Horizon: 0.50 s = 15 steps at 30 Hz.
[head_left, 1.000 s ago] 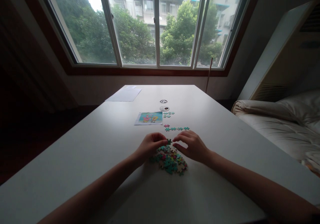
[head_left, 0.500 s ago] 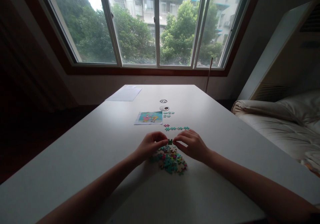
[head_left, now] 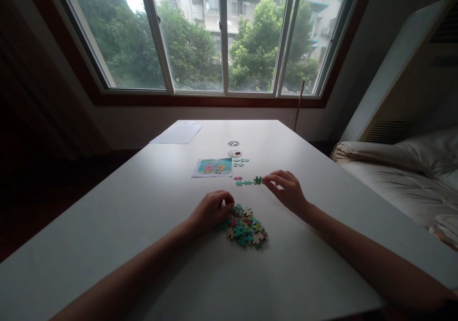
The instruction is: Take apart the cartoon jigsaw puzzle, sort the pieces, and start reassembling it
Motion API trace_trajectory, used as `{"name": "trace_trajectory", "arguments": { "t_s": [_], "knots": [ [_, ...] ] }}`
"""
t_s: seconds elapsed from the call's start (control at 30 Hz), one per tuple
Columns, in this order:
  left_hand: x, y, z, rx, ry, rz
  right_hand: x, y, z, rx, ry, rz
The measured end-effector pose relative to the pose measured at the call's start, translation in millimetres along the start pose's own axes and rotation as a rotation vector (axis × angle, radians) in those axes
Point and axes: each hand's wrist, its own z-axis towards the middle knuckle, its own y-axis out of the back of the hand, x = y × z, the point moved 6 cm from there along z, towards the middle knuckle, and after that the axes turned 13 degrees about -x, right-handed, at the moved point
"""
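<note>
My right hand [head_left: 288, 187] pinches a green jigsaw puzzle piece [head_left: 258, 180] between thumb and fingertips, over the row of loose pieces. It hides part of that row's right end. My left hand [head_left: 212, 210] is closed, thumb and fingertips together at the upper left edge of a heap of puzzle pieces [head_left: 245, 232]. Whether anything is between those fingertips is hidden. The heap mixes teal, pink, yellow and plain tan pieces. Left of the right hand lie teal row pieces [head_left: 247, 182] and a pink piece [head_left: 238, 178].
A colourful cartoon picture sheet [head_left: 213, 168] lies beyond my left hand, with more teal pieces [head_left: 241, 160] beside it. Two round black-and-white items [head_left: 234, 154] are farther back. White paper [head_left: 177, 133] lies at the table's [head_left: 125, 206] far left; a sofa [head_left: 393, 178] stands right.
My right hand has moved away and to the right with the green puzzle piece, off my left hand and over the row. My left hand has shifted slightly left.
</note>
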Motion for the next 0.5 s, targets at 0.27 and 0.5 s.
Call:
{"name": "trace_trajectory", "arguments": {
  "t_s": [0.27, 0.5],
  "knots": [
    [-1.4, -1.1, -0.2, 0.016, -0.001, 0.002, -0.2, -2.8, -1.5, 0.023, -0.015, 0.002],
    [2.8, -1.7, -0.7, 0.011, -0.002, 0.006, -8.9, -14.3, 2.3, 0.123, -0.086, 0.009]
  ]
}}
